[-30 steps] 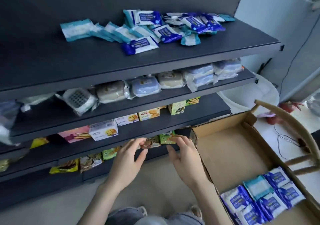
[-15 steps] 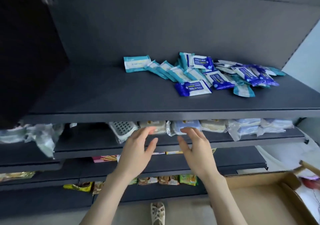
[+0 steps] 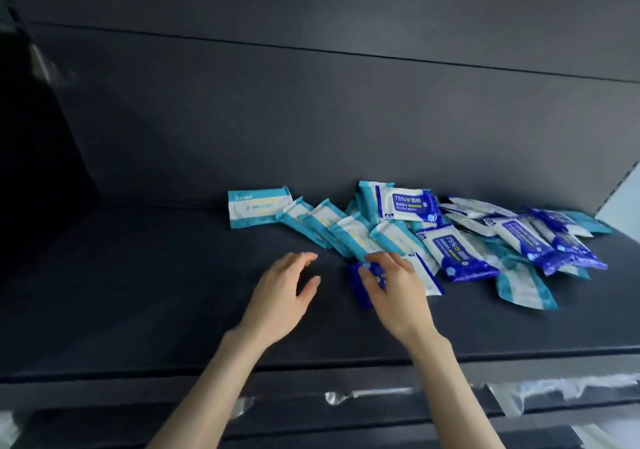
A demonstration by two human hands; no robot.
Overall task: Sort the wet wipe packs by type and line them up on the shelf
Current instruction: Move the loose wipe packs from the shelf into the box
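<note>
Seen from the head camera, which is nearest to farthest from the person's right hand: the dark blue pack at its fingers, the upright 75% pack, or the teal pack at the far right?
1. dark blue pack: under the right hand, at the front.
2. upright 75% pack: behind the hand, at the back.
3. far-right teal pack: at the pile's right end.

The left hand (image 3: pixel 280 298) spreads; right hand's (image 3: pixel 396 294) fingers curl.

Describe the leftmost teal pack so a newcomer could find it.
On the dark shelf, wet wipe packs lie heaped toward the right. Follow the slanted teal row leftward to its end: the teal-and-white pack there shows its whole face, while its neighbours overlap.
</note>
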